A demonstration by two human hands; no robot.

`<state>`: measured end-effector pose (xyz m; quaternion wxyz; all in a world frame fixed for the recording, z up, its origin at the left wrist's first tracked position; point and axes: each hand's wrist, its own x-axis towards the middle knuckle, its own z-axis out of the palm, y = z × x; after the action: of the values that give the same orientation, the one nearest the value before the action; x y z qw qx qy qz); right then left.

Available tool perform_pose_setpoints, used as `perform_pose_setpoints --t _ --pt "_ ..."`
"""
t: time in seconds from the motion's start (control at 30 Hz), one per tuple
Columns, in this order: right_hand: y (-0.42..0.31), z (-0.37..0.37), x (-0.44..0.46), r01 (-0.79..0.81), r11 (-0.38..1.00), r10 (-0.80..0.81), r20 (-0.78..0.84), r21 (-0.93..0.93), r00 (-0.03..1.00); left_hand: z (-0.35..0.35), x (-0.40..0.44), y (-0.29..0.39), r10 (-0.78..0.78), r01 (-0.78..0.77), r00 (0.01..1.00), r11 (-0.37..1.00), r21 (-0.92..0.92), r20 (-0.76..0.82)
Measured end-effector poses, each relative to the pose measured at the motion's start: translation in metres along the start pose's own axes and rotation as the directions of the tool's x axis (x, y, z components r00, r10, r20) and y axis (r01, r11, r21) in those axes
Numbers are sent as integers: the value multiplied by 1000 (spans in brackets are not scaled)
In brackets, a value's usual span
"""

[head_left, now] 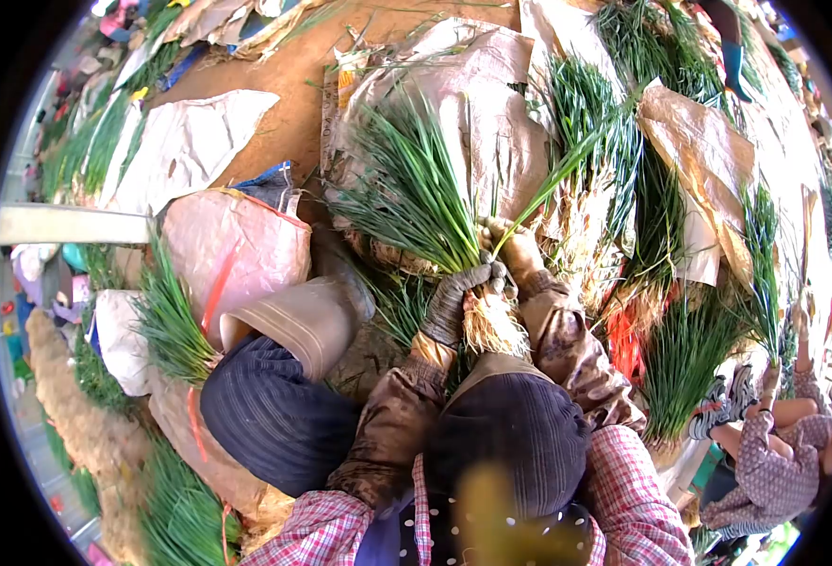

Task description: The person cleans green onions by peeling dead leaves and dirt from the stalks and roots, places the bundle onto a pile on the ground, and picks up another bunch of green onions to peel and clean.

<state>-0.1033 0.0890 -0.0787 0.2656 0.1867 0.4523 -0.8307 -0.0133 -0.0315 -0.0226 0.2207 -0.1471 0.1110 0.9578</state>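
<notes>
Left hand point(460, 294): your gloved fingers wrap around the neck of the green-onion bundle point(425, 203).
Right hand point(519, 247): gloved, just beyond the left, beside one stalk point(567, 168) slanting right; whether it pinches that stalk, you cannot tell.
Bundle: leaves fan over the near-left part of the pale sacking sheet point(496, 141); roots point(493, 325) hang past its near edge, above your right knee point(515, 424).
Good hold: probably snug, never crushing, with root ends level and leaves lying one way.
</notes>
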Motion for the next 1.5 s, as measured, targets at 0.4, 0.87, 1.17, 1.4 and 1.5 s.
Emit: perform_pose_setpoints --t 0.4,0.87,1.17,1.4,1.5 --pt "-40 -61 15 -408 -2 -585 -330 -913 741 -21 9 -11 31 -20 990 996 86 -136" --pt "1 -32 -85 178 591 -288 0 -787 958 -21 10 -11 92 31 944 931 363 -316" --pt "-44 5 -40 -132 243 -242 -191 -961 951 -26 16 -12 87 211 852 846 490 -516" --pt "-13 -6 -41 -39 698 -211 -258 -715 943 -22 12 -6 127 91 896 886 455 -425" --pt "-1 -25 -25 -47 977 -28 -344 -207 939 -20 14 -5 114 49 925 910 411 -363"
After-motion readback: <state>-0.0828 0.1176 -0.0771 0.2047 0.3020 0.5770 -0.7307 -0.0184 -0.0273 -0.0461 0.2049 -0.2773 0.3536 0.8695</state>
